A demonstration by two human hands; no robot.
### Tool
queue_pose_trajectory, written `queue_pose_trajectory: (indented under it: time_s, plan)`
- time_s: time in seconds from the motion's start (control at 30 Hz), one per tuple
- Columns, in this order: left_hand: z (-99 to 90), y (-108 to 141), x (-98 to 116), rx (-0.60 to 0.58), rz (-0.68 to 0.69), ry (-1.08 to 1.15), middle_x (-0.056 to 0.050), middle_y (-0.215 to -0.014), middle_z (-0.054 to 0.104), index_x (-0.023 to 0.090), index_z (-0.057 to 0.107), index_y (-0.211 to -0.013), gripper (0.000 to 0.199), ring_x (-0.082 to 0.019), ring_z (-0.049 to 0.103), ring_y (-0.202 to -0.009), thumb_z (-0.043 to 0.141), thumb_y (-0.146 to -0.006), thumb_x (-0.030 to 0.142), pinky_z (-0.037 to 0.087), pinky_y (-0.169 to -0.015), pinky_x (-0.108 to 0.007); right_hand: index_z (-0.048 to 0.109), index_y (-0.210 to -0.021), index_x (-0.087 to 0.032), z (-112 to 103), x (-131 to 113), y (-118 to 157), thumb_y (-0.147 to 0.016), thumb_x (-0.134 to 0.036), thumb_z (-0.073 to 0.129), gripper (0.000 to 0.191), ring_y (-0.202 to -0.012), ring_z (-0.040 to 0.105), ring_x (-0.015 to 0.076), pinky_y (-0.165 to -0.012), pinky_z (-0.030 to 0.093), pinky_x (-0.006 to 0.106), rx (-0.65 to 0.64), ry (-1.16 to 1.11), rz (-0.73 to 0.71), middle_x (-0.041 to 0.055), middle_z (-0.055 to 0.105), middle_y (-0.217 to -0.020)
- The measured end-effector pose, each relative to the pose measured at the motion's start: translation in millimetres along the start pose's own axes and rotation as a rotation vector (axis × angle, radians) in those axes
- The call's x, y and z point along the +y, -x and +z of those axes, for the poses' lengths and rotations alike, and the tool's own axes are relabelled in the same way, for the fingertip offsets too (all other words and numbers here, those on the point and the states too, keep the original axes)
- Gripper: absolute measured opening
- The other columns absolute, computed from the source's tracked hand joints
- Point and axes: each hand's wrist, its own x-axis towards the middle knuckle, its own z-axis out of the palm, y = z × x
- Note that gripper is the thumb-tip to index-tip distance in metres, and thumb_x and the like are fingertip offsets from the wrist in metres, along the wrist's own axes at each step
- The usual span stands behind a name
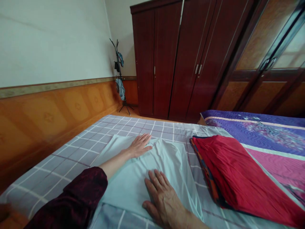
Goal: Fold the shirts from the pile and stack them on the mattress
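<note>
Head | hands (152,171) flat, spread on pale cloth (171,162) | red pillow (238,178) just beside

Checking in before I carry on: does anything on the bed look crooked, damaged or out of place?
Nothing stands out. The left hand and right hand lie flat and open on the pale green cloth, which is spread on the checked sheet. The folded red cloth lies neatly beside it. No tears or spills show.
</note>
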Motion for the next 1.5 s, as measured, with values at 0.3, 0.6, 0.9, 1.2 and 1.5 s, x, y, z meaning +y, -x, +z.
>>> queue_pose_trajectory:
  time_s: [0.3, 0.6, 0.9, 1.2, 1.5]
  plan:
    - [-10.4, 65, -56, 0.028, -0.193, -0.012, -0.008, -0.153, 0.023, 0.023, 0.021, -0.147, 0.062, -0.023, 0.018, -0.141, 0.026, -0.094, 0.056, 0.014, -0.113, -0.043, 0.042, -0.140, -0.016, -2, 1, -5, -0.089, -0.047, 0.048, 0.060, -0.137, 0.020, 0.0370, -0.110, 0.024, 0.055, 0.004, 0.122, 0.081, 0.0177, 0.027, -0.148]
    - [-9.0, 134, -51, -0.029, -0.179, -0.004, -0.006, -0.154, 0.019, 0.025, 0.021, -0.147, 0.061, -0.024, 0.013, -0.142, 0.027, -0.094, 0.056, 0.012, -0.114, -0.047, 0.045, -0.137, -0.012, 14, 20, -9, -0.088, -0.048, 0.050, 0.062, -0.137, 0.022, 0.0383, -0.107, 0.028, 0.056, 0.159, 0.280, 0.163, 0.0219, 0.030, -0.147]
    - [-17.8, 193, -12, -0.092, -0.049, 0.013, -0.002, -0.155, 0.013, 0.029, 0.016, -0.148, 0.064, -0.024, 0.010, -0.143, 0.031, -0.093, 0.058, 0.010, -0.115, -0.045, 0.033, -0.144, -0.022, 17, 8, -1, -0.089, -0.046, 0.049, 0.062, -0.139, 0.020, 0.0335, -0.107, 0.031, 0.053, 0.140, 0.330, -0.128, 0.0149, 0.025, -0.151]
    - [-19.2, 239, -65, -0.005, -0.246, -0.038, -0.006, -0.153, 0.022, 0.024, 0.024, -0.146, 0.059, -0.026, 0.019, -0.141, 0.032, -0.095, 0.050, 0.017, -0.113, -0.050, 0.028, -0.146, -0.027, 30, 34, 96, -0.087, -0.045, 0.051, 0.066, -0.132, 0.037, 0.0320, -0.099, 0.042, 0.050, 0.305, 0.428, 0.064, 0.0099, 0.034, -0.148]
    - [-17.1, 259, -41, 0.321, -0.062, 0.010, -0.009, -0.149, 0.032, 0.023, 0.036, -0.141, 0.053, -0.026, 0.031, -0.135, 0.048, -0.092, 0.036, 0.027, -0.111, -0.049, 0.061, -0.106, -0.013, -11, 52, 131, -0.069, -0.061, 0.051, 0.061, -0.068, 0.067, 0.0273, -0.057, 0.054, 0.038, 0.461, -0.116, 0.819, 0.0156, 0.070, -0.095]
